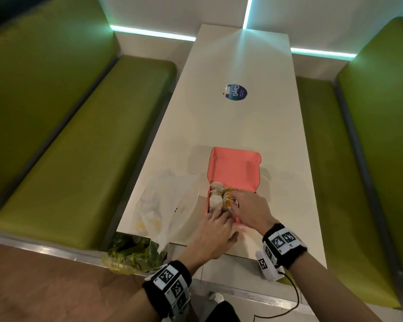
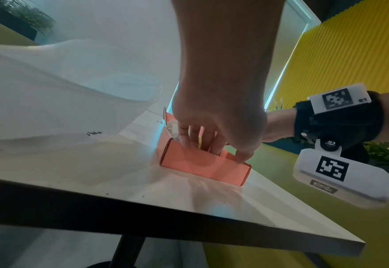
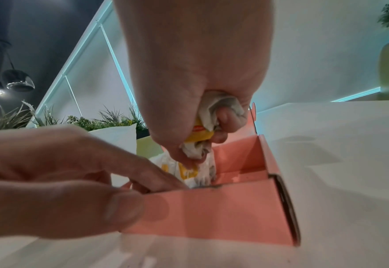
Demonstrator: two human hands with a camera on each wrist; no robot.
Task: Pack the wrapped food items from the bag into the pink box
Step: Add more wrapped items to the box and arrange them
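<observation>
The pink box [image 1: 233,168] lies near the table's front edge with its lid up. Several wrapped food items [image 1: 215,201] in white and yellow paper lie in its left part. My right hand [image 1: 236,203] is over the box and grips one wrapped item [image 3: 199,135] just above those inside. My left hand [image 1: 221,217] holds the near wall of the box [image 3: 212,214], fingers inside and thumb [image 3: 124,208] outside. A translucent white plastic bag [image 1: 168,201] lies left of the box, with pale items showing through it.
The white table [image 1: 230,126] is long and narrow, with a round blue sticker [image 1: 236,92] at its middle. Green benches [image 1: 91,147] flank it on both sides. A bag of green leaves [image 1: 133,254] hangs below the table's near left corner.
</observation>
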